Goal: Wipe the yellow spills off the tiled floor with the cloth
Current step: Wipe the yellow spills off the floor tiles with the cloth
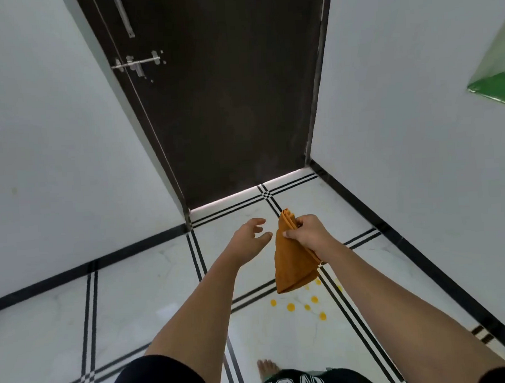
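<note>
the cloth (293,259) looks soft and light and hangs folded from the right hand (306,231), which pinches its upper edge; a full-palm hold would press better. the left hand (252,235) is open and empty beside it. yellow spills (291,307) dot the smooth, probably slippery tiled floor (139,291), below the cloth, near a dark door (226,105).

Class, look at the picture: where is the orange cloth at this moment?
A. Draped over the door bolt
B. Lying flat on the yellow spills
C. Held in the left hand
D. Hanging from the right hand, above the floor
D: the orange cloth dangles from the right hand, above the yellow spills; the left hand is open and empty.
</note>
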`<state>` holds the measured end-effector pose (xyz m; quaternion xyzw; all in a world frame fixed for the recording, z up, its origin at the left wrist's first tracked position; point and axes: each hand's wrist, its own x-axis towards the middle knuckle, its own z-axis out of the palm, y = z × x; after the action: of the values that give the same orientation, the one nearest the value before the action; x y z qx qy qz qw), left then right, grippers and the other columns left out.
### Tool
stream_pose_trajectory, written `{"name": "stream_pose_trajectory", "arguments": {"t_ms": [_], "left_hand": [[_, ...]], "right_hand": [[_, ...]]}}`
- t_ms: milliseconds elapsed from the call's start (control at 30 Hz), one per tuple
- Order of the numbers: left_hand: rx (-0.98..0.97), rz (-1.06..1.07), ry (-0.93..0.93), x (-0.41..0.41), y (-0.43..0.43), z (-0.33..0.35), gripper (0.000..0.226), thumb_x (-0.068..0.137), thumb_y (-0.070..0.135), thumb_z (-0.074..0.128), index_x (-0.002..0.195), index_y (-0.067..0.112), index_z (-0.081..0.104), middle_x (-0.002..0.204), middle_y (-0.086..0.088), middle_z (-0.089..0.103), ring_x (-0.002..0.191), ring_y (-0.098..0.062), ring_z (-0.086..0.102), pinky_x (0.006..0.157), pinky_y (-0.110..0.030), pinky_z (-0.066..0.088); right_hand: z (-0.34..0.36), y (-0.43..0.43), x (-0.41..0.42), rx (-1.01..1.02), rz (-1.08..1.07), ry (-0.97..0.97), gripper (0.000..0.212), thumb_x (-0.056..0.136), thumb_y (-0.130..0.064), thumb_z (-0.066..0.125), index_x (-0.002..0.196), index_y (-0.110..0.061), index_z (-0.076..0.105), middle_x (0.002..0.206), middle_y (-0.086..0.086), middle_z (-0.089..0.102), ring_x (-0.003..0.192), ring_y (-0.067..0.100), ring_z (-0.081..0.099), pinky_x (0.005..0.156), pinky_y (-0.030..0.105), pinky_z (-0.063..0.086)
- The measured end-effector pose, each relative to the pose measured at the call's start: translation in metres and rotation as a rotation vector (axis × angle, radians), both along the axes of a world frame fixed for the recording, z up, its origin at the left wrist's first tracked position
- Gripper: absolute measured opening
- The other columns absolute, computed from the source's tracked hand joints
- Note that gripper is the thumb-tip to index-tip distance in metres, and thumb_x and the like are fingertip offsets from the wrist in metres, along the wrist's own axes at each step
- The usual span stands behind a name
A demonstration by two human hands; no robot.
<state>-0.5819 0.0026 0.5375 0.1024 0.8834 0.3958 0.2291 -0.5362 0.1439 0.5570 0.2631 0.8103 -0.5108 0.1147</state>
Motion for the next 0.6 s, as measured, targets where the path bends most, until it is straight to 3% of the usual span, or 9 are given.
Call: {"name": "stream_pose_trajectory", "arguments": {"t_ms": [300,433,600], "left_hand": [[0.024,-0.133,0.009,-0.133,0.004,0.000,0.046,0.092,0.032,0.052,0.136,0.022,0.040,0.138,-0.004,0.047,0.124,-0.020,0.046,0.096,-0.030,0.041],[0.052,-0.259,-0.031,-0.193,0.004,-0.010,0.046,0.093,0.031,0.051,0.137,0.022,0.039,0.139,-0.004,0.046,0.125,-0.020,0.045,0.095,-0.031,0.041],[0.074,-0.457,-0.090,-0.272,0.003,-0.013,0.046,0.093,0.031,0.051,0.137,0.023,0.038,0.141,-0.005,0.044,0.127,-0.021,0.043,0.097,-0.033,0.040]], "right_hand": [[0.004,-0.012,-0.106,-0.018,-0.260,0.027,0.034,0.089,-0.025,0.061,0.117,-0.008,0.055,0.119,0.013,0.057,0.109,0.032,0.054,0.096,0.042,0.042],[-0.003,-0.018,-0.152,-0.034,-0.418,0.025,0.029,0.088,-0.025,0.062,0.110,-0.008,0.057,0.113,0.013,0.059,0.098,0.029,0.055,0.088,0.038,0.044],[-0.009,-0.037,-0.206,-0.066,-0.705,0.054,0.029,0.085,-0.021,0.065,0.105,0.000,0.060,0.107,0.020,0.063,0.096,0.034,0.060,0.091,0.046,0.049]]}}
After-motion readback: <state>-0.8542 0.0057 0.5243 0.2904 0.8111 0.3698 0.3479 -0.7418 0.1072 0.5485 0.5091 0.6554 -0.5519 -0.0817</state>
